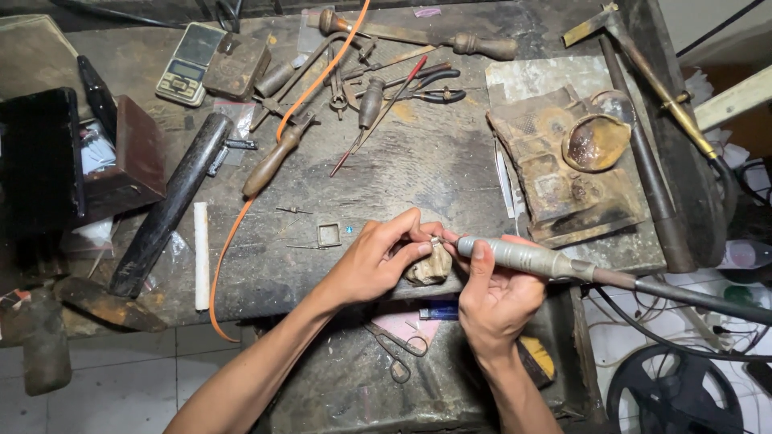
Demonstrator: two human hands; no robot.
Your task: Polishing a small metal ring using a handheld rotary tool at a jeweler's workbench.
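My left hand (378,261) pinches a tiny metal piece (435,239) between thumb and forefinger, resting on a worn wooden peg (430,267) at the front edge of the bench (434,161). My right hand (494,293) grips a grey rotary handpiece (527,259) like a pen. Its tip touches the small piece. A dark flexible shaft (691,296) runs off to the right from the handpiece. A small square metal frame (328,235) lies on the bench just left of my left hand.
Files, pliers and wood-handled tools (354,80) crowd the back of the bench. An orange cord (241,233) crosses it. A pocket scale (190,64), dark boxes (80,153), a long dark bar (169,205), a charred block with a dish (575,161), scissors (398,345) and a blue lighter (438,309) surround the work.
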